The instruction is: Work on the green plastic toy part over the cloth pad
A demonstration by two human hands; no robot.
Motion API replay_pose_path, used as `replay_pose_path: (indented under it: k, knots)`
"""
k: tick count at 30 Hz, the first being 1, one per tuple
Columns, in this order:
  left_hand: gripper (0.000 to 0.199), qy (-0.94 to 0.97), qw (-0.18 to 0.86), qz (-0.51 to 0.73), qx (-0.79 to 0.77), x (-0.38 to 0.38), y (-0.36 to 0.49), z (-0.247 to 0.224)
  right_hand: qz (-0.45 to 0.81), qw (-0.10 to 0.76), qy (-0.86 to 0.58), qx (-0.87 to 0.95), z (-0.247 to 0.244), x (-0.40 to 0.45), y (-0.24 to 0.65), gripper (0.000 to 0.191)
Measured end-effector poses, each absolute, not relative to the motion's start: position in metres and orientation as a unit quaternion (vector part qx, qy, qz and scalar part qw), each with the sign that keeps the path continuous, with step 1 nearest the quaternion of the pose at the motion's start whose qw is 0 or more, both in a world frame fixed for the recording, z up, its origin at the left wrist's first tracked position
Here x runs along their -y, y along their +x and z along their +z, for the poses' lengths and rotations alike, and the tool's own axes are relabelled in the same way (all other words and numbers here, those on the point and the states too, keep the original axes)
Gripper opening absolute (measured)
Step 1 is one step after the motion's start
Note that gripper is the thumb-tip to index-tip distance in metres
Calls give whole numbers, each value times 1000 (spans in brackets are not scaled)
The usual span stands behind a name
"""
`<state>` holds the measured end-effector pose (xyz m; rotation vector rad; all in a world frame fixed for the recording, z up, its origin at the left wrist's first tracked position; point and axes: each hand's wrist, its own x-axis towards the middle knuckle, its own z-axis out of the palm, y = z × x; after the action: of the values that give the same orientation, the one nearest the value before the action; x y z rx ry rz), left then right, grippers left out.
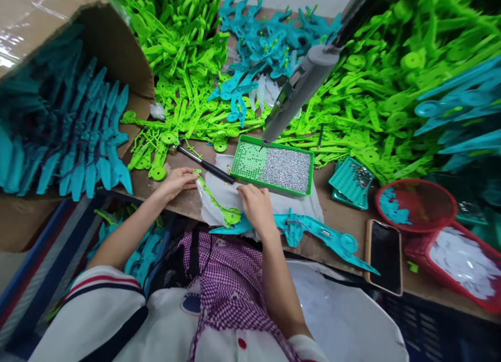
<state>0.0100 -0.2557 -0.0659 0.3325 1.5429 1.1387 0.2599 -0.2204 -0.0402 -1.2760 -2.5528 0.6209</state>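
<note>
My left hand [182, 182] pinches the upper end of a green plastic part [213, 199], which slants down to a round end over a blue part. My right hand [254, 203] is closed, fingertips together near the tip of a black-handled hammer's grip; what is between them is too small to make out. The hammer [205, 166] lies on a white cloth [315, 208]. Just beyond my right hand sits a green tray [312, 177] of small metal pieces. A long blue part [329, 237] lies along the table's front edge, passing under my right wrist.
Heaps of green parts [183, 64] and blue parts [266, 44] fill the back. A grey tool [293, 93] hangs above the tray. A cardboard box [136, 64] of blue parts stands left; a phone [385, 255], red basket [434, 195] and red bin [420, 250] are right.
</note>
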Motion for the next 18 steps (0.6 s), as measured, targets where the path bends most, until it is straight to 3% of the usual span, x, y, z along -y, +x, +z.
replay_pose_path:
  k: [3, 7, 18]
  knots:
    - [19, 152, 559, 480, -659, 254, 8, -67, 157, 128, -379, 903, -59, 244, 272, 34]
    - [25, 165, 552, 479, -662, 251, 7, -70, 179, 155, -234, 943, -73, 273, 271, 39]
    - [34, 218, 491, 489, -687, 247, 8, -73, 162, 198, -244, 935, -93, 272, 262, 38]
